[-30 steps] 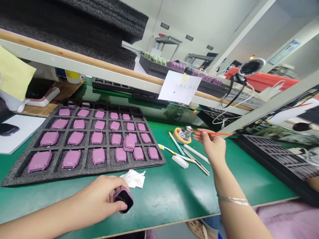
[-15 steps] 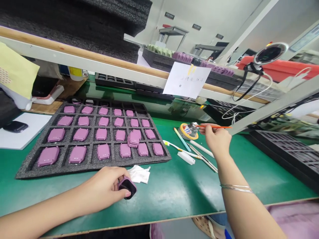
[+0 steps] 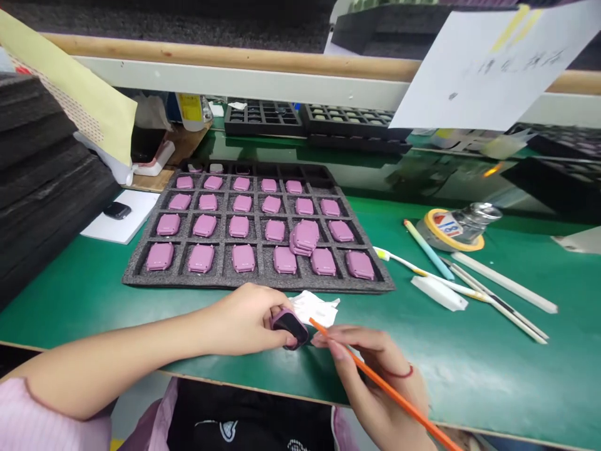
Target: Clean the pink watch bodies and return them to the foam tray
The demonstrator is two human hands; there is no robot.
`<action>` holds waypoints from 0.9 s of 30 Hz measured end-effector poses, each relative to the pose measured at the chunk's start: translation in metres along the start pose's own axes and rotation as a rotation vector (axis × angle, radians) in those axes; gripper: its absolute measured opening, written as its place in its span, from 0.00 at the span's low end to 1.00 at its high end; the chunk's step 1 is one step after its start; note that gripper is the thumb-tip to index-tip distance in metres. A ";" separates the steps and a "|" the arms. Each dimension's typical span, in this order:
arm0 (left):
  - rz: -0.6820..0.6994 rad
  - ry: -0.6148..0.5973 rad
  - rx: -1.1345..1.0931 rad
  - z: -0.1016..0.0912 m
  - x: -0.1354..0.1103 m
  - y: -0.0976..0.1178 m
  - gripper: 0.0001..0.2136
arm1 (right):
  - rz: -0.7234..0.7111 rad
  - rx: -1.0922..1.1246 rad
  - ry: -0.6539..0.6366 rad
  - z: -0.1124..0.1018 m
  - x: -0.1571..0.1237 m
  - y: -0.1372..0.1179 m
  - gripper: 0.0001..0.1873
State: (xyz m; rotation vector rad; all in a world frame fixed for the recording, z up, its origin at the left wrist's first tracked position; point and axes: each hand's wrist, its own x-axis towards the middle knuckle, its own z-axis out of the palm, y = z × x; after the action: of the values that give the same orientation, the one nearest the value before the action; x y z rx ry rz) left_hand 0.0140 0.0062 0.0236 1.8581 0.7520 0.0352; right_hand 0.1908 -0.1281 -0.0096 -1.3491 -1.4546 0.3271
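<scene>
since my right hand [image 3: 370, 369] has swung in from the tool side of the worktop [image 3: 474, 369], my two hands sit close together at its near edge, apart but only just. my left hand [image 3: 244, 319] reaches in low from the left, clamped round a pink watch [image 3: 290, 329], with the fingers wrapped on its frame and its dark face tilted up at me. my right hand pinches a thin orange stick [image 3: 389, 391] between thumb and fingers, wrist bent, a thin red cord [image 3: 402, 374] around it. the stick's tip stops just beside the watch, not touching it as far as i can see.

just past my hands a crumpled white tissue [image 3: 314, 305] lies on the green surface. beyond it a grey foam tray [image 3: 328, 283] holds rows of pink watch cases [image 3: 239, 258], with a small stack of cases [image 3: 304, 238] sitting askew among them. to the right of my hands lie a white toothbrush [image 3: 408, 266], a white block [image 3: 439, 293] and long white sticks [image 3: 504, 282], and farther on a teal pencil [image 3: 427, 249] and a yellow tape roll [image 3: 439, 241] beside a glass bottle [image 3: 476, 218]. farthest off are black trays [image 3: 263, 119] and a hanging paper sign [image 3: 493, 69].
</scene>
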 end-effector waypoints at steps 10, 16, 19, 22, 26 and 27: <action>0.033 0.011 0.032 0.001 0.002 0.002 0.11 | -0.056 -0.118 -0.167 -0.004 -0.001 0.005 0.07; 0.036 -0.007 0.048 0.000 0.001 0.003 0.11 | -0.075 -0.123 -0.175 -0.002 -0.001 0.006 0.07; 0.036 -0.004 0.068 -0.001 0.001 0.004 0.11 | -0.065 -0.081 -0.182 0.000 0.001 0.009 0.07; 0.023 -0.008 0.073 -0.002 0.002 0.004 0.11 | -0.053 -0.059 -0.200 -0.001 0.003 0.010 0.08; 0.030 -0.026 0.099 -0.002 0.003 0.006 0.10 | -0.054 -0.058 -0.225 -0.002 0.005 0.010 0.07; 0.029 -0.027 0.104 -0.003 0.003 0.006 0.10 | -0.051 -0.050 -0.226 -0.002 0.006 0.010 0.08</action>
State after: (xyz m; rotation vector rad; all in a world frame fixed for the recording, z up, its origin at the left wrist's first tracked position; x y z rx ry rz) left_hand 0.0183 0.0088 0.0285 1.9646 0.7202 -0.0115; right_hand 0.1994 -0.1209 -0.0140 -1.3454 -1.6916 0.4229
